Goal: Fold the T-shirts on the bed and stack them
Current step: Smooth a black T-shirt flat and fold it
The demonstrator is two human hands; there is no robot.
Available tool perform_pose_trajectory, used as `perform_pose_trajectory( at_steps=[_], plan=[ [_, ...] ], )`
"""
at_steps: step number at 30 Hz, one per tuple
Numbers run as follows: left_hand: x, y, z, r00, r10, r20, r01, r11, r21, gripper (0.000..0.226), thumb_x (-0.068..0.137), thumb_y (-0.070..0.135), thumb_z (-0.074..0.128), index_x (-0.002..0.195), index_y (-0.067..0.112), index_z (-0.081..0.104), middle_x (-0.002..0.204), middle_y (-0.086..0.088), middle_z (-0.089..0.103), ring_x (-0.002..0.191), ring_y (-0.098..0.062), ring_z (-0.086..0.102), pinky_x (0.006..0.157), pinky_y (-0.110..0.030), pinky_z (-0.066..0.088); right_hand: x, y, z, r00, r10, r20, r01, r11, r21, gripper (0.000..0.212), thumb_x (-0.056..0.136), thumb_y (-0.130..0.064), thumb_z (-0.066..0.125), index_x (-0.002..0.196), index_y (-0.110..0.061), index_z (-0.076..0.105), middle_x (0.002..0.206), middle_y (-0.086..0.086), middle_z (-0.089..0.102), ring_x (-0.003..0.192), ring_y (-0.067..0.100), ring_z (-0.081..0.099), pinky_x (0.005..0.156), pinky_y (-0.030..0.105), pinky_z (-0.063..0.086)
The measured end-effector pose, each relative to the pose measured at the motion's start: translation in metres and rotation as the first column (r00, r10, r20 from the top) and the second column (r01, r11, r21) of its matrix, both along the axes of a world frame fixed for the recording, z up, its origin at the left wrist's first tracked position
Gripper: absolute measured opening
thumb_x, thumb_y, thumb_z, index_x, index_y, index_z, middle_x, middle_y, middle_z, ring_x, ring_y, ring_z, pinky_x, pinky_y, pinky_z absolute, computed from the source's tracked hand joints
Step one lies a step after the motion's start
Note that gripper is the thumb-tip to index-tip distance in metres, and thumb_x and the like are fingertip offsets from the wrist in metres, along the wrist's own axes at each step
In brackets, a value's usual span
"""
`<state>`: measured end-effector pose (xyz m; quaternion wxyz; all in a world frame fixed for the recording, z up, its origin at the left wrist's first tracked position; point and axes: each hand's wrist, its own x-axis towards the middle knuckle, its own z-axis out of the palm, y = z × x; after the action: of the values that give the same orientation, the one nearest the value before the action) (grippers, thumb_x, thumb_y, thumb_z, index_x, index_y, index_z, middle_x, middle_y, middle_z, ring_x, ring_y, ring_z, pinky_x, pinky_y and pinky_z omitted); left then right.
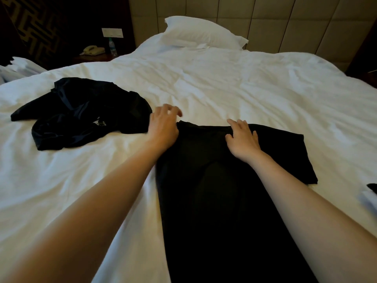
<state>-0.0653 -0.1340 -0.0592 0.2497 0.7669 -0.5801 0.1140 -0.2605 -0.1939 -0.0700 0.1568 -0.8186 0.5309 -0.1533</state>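
Note:
A black T-shirt (214,190) lies lengthwise on the white bed (234,82) in front of me, its left side folded in and its right sleeve spread out to the right. My right hand (242,137) rests flat on the shirt near the collar, fingers spread. My left hand (163,127) hovers at the shirt's top left corner with fingers loosely curled, holding nothing that I can see. A second dark T-shirt (81,115) with a small white print lies crumpled on the bed to the left.
A white pillow (202,33) sits at the padded headboard. A nightstand at the far left holds a telephone (91,50) and a water bottle (112,46). A small dark item (372,187) shows at the right edge.

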Motion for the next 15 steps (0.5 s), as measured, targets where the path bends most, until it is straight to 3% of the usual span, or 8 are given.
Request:
perform_pose_trajectory(
  at_steps=[3, 6, 9, 11, 14, 15],
  plan=[
    [-0.033, -0.014, 0.004, 0.961, -0.269, 0.063, 0.254, 0.95, 0.184, 0.036, 0.095, 0.009, 0.039, 0.129, 0.017, 0.048, 0.133, -0.009, 0.047, 0.122, -0.028, 0.041, 0.098, -0.037, 0.031, -0.029, -0.003, 0.006, 0.992, -0.121, -0.03, 0.118, 0.988, -0.097, 0.052, 0.098, -0.027, 0.042, 0.147, -0.016, 0.027, 0.153, 0.011, 0.023, 0.144, 0.026, 0.013, 0.115, 0.046, 0.016],
    [-0.067, -0.03, 0.0, 0.931, -0.366, -0.007, 0.349, 0.882, 0.316, 0.034, 0.099, 0.018, 0.04, 0.133, 0.015, 0.042, 0.132, -0.009, 0.048, 0.119, -0.029, 0.044, 0.098, -0.04, 0.037, -0.061, -0.006, 0.014, 0.959, -0.282, -0.039, 0.276, 0.955, -0.107, 0.06, 0.093, -0.039, 0.054, 0.144, -0.015, 0.031, 0.148, 0.013, 0.031, 0.138, 0.032, 0.025, 0.109, 0.046, 0.025],
    [-0.085, -0.045, -0.005, 0.94, -0.321, -0.113, 0.339, 0.857, 0.388, 0.033, 0.1, 0.022, 0.04, 0.131, 0.011, 0.04, 0.129, -0.013, 0.046, 0.113, -0.032, 0.05, 0.092, -0.044, 0.044, -0.091, -0.008, 0.022, 0.89, -0.456, -0.022, 0.456, 0.89, -0.013, 0.067, 0.09, -0.04, 0.06, 0.142, -0.011, 0.03, 0.143, 0.017, 0.034, 0.133, 0.037, 0.03, 0.105, 0.045, 0.029],
    [-0.088, -0.053, -0.007, 0.952, -0.271, -0.142, 0.306, 0.862, 0.405, 0.034, 0.1, 0.023, 0.041, 0.131, 0.01, 0.039, 0.13, -0.013, 0.044, 0.114, -0.033, 0.051, 0.091, -0.044, 0.044, -0.109, -0.014, 0.024, 0.833, -0.55, 0.068, 0.536, 0.831, 0.15, 0.069, 0.088, -0.036, 0.065, 0.139, -0.006, 0.03, 0.138, 0.018, 0.038, 0.128, 0.037, 0.036, 0.099, 0.043, 0.035],
    [-0.088, -0.062, -0.008, 0.947, -0.215, -0.239, 0.296, 0.871, 0.391, 0.035, 0.097, 0.024, 0.048, 0.128, 0.009, 0.044, 0.128, -0.014, 0.047, 0.113, -0.03, 0.05, 0.094, -0.041, 0.043, -0.127, -0.021, 0.021, 0.781, -0.589, 0.206, 0.504, 0.79, 0.347, 0.051, 0.083, -0.032, 0.072, 0.113, -0.001, 0.044, 0.101, 0.013, 0.052, 0.097, 0.032, 0.054, 0.074, 0.036, 0.044],
    [-0.089, -0.065, -0.008, 0.941, -0.202, -0.27, 0.3, 0.868, 0.396, 0.035, 0.096, 0.025, 0.051, 0.126, 0.008, 0.046, 0.127, -0.013, 0.049, 0.113, -0.029, 0.05, 0.094, -0.038, 0.043, -0.131, -0.022, 0.02, 0.761, -0.602, 0.241, 0.495, 0.779, 0.383, 0.045, 0.082, -0.029, 0.073, 0.104, -0.001, 0.045, 0.092, 0.011, 0.051, 0.092, 0.03, 0.055, 0.073, 0.036, 0.045]
  ],
)
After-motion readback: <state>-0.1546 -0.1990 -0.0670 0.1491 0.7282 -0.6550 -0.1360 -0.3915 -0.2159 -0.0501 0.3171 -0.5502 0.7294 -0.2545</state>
